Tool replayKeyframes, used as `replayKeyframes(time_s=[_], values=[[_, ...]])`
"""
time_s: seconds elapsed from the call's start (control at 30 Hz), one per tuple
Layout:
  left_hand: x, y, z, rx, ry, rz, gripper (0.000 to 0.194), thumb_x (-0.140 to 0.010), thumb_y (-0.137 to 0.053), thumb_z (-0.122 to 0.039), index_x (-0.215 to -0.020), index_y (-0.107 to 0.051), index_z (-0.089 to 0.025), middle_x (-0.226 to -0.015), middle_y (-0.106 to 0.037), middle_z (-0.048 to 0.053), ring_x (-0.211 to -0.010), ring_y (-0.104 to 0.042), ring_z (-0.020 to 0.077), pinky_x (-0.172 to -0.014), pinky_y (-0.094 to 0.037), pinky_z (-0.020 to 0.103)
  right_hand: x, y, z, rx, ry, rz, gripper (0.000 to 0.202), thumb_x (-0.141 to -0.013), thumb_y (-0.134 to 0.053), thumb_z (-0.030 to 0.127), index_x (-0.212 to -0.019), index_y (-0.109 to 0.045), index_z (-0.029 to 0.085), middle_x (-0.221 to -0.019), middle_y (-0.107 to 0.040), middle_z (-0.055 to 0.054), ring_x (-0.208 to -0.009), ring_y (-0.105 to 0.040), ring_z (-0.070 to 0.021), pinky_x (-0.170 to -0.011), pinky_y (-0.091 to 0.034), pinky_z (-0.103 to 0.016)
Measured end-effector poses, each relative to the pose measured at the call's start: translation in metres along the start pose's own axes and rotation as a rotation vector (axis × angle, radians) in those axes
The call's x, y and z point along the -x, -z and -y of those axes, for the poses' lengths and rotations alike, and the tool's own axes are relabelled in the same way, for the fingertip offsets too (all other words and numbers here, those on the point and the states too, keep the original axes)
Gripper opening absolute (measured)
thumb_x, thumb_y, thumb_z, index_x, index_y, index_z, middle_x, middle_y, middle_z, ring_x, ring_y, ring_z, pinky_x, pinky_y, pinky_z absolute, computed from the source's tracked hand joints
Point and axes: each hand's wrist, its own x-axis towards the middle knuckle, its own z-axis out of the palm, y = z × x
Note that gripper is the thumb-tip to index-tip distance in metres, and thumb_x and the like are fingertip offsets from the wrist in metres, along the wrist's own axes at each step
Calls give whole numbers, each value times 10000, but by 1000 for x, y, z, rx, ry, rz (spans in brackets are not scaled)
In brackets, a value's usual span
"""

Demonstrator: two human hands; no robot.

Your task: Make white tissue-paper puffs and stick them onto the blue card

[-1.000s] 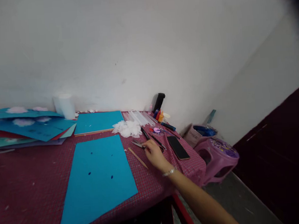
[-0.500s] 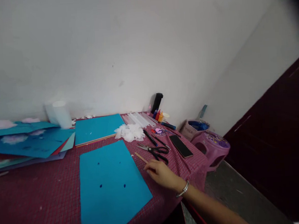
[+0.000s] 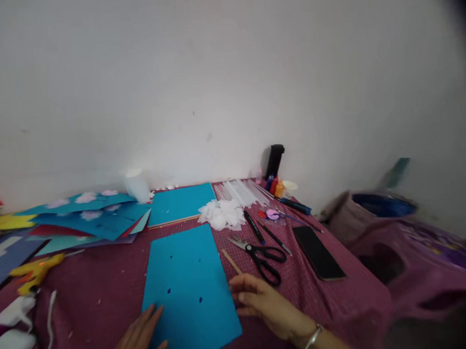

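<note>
A blue sheet of paper (image 3: 191, 315) with several small dark blue dots lies flat on the table. My left hand (image 3: 135, 343) rests on its lower left edge, fingers spread and holding nothing. At the right edge of the sheet is my right hand (image 3: 268, 307), a bracelet on its wrist. Its fingers are slightly bent and apart. Just beyond those fingertips lies a thin wooden stick (image 3: 231, 262). Black-handled scissors (image 3: 260, 255) lie to the right of the stick, blades partly apart.
White paper pieces (image 3: 222, 214), a marker (image 3: 254, 227) and a phone (image 3: 319, 252) lie at the right. Paint bottles (image 3: 274, 185) stand behind. Another blue sheet (image 3: 181, 203) is at the back. A yellow glue gun (image 3: 36, 271) and stacked papers (image 3: 112, 225) are leftward. A pink stool (image 3: 415, 263) stands beside the table.
My left hand has come up onto the sheet's left edge. My right hand has drawn back from the stick to the sheet's right edge. The view has turned left, showing the glue gun.
</note>
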Motion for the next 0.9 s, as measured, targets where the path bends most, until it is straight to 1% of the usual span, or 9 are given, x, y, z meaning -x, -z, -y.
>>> replayKeyframes(time_s=[0.13, 0.23, 0.3, 0.4, 0.5, 0.6, 0.7, 0.8, 0.9], values=[[-7, 4, -34, -85, 121, 40, 504, -839, -536, -412, -1322, -456, -289, -1369, -507, 55, -1212, -517, 245, -976, -468, 427, -1, 7, 4, -20, 16, 70, 260, -677, -639, 228, -934, -625, 191, -950, -604, -24, -889, -579, -161, -768, -457, -304], [-9, 11, -49, -49, 246, -56, 441, -853, -512, -400, -1271, -494, -259, -1301, -573, 58, -1174, -552, 228, -971, -478, 397, -1, 8, -6, 18, 35, 113, 225, -666, -641, 220, -889, -641, 188, -884, -616, -14, -840, -570, -151, -764, -446, -291], [-12, 16, -54, -41, 301, -107, 408, -845, -514, -406, -1209, -538, -226, -1257, -598, 76, -1151, -566, 239, -975, -472, 411, -2, 6, -15, -50, 33, 132, 210, -669, -642, 237, -872, -628, 186, -852, -608, -11, -802, -569, -152, -742, -458, -295], [-18, 24, -58, -59, 387, -160, 402, -856, -482, -406, -1170, -557, -167, -1243, -590, 117, -1147, -558, 254, -994, -443, 447, -5, 4, -21, -159, 82, 75, 192, -691, -615, 241, -875, -598, 190, -872, -598, -21, -813, -574, -162, -753, -477, -312], [-18, 31, -57, -53, 451, -178, 410, -861, -464, -418, -1156, -567, -153, -1191, -615, 120, -1123, -570, 260, -991, -443, 458, -8, 3, -17, -164, 148, -15, 190, -692, -605, 226, -878, -573, 204, -914, -586, -25, -869, -569, -176, -773, -487, -321], [-7, 33, -53, -4, 366, -86, 456, -843, -513, -400, -1246, -523, -188, -1232, -602, 113, -1140, -566, 252, -972, -468, 418, -10, 2, -12, -100, 105, -7, 181, -714, -585, 256, -885, -554, 205, -882, -586, -24, -841, -578, -184, -719, -498, -320], [9, 25, -42, 2, 115, 99, 596, -770, -619, -362, -1338, -445, -313, -1352, -520, 86, -1176, -542, 262, -937, -494, 392, -11, -1, -15, 190, 57, 10, 198, -720, -544, 252, -905, -582, 194, -742, -576, 1, -651, -555, -156, -587, -465, -278], [13, 14, -27, -74, -40, 230, 558, -715, -682, -376, -1252, -530, -402, -1317, -558, 64, -1131, -573, 296, -877, -523, 421, -13, -7, -27, 547, 148, -96, 267, -725, -543, 248, -965, -648, 198, -821, -634, -27, -721, -569, -176, -664, -458, -292], [4, 13, -15, -78, -128, 306, 390, -802, -602, -445, -1188, -589, -398, -1291, -580, 64, -1123, -580, 278, -883, -520, 403, -12, -10, -37, 624, 131, -172, 294, -756, -524, 337, -959, -684, 197, -947, -676, -69, -863, -595, -227, -762, -459, -324]])
